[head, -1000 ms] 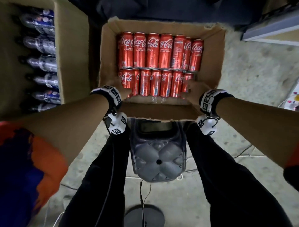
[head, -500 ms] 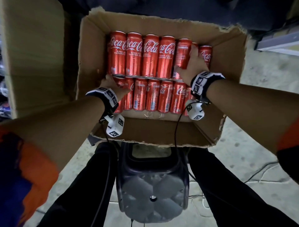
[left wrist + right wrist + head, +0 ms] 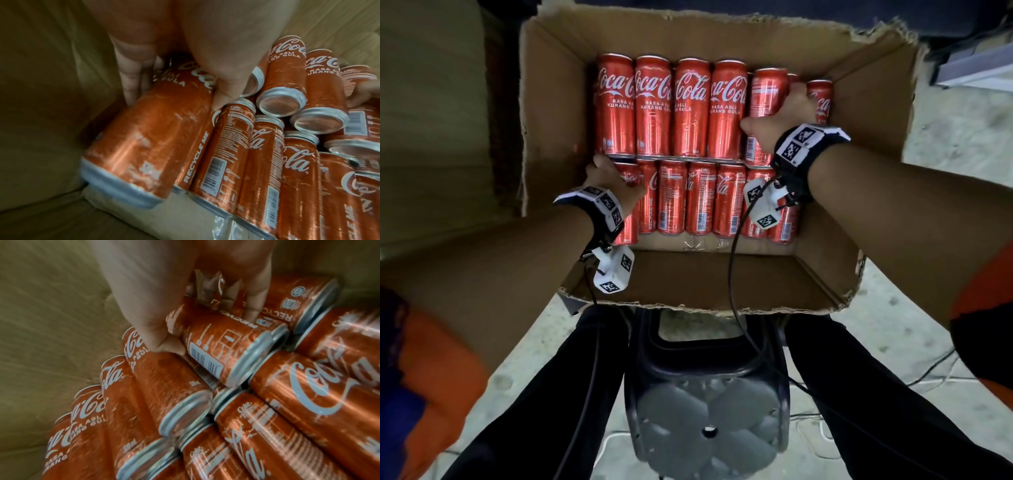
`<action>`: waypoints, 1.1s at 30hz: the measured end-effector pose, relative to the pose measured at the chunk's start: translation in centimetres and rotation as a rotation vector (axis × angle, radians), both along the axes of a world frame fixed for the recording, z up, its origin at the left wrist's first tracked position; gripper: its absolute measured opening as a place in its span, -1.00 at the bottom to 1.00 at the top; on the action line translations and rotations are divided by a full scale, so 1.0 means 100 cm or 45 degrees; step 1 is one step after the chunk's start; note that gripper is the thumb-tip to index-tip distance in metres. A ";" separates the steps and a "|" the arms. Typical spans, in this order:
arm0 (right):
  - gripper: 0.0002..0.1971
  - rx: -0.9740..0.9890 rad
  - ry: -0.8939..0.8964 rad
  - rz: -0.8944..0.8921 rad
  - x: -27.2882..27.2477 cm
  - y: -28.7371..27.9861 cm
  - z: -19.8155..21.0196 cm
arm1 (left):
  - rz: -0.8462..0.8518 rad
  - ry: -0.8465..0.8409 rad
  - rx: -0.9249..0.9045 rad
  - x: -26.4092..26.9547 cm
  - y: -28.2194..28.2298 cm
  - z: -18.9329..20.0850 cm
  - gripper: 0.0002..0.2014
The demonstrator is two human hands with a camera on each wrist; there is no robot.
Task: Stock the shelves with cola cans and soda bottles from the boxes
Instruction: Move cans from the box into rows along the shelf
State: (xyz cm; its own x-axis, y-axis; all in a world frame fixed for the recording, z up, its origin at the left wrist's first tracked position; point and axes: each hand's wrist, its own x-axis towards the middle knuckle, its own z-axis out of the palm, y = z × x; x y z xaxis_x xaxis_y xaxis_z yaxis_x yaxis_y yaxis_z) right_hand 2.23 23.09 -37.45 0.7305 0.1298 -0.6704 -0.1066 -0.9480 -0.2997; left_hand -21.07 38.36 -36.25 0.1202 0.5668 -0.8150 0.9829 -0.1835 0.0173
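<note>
An open cardboard box point(image 3: 551, 120) holds two rows of red cola cans point(image 3: 690, 109) lying on their sides. My left hand point(image 3: 613, 178) is curled round the leftmost can of the near row point(image 3: 148, 138), fingers between it and the box wall, thumb on its other side. My right hand point(image 3: 780, 113) grips a can point(image 3: 222, 350) near the right end of the far row, thumb on one side and fingers over the other. That can is tilted up a little from its neighbours in the right wrist view.
A second cardboard box point(image 3: 438, 120) stands close on the left. A dark plastic stool point(image 3: 705, 394) sits between my legs below the box. Cables point(image 3: 928, 373) lie on the concrete floor at the right. A shelf edge point(image 3: 976, 65) shows at the upper right.
The box has come closer in view. My right hand moved from the near row up to the far row and took hold of a can. My left hand closed on the leftmost near can.
</note>
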 end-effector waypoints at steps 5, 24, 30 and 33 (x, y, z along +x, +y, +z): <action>-0.11 0.101 -0.013 -0.056 -0.001 -0.012 0.014 | 0.036 -0.062 -0.059 -0.004 -0.004 0.013 -0.08; -0.34 0.236 0.132 -0.017 -0.059 -0.095 0.196 | 0.301 -0.460 -0.069 -0.015 -0.027 0.202 -0.33; -0.49 0.324 0.188 0.020 -0.075 -0.110 0.275 | 0.209 -0.509 -0.199 -0.016 -0.036 0.285 -0.56; -0.44 0.429 0.222 -0.036 -0.087 -0.114 0.315 | 0.219 -0.589 -0.225 -0.016 -0.043 0.326 -0.55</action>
State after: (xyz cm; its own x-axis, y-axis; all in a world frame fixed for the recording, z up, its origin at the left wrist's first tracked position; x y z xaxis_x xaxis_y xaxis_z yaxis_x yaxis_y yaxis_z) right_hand -6.44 11.74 -5.91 0.6157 0.3458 -0.7081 -0.2084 -0.7952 -0.5695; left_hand -22.72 34.05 -3.66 0.4074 0.4686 -0.7839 0.8808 0.0253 0.4728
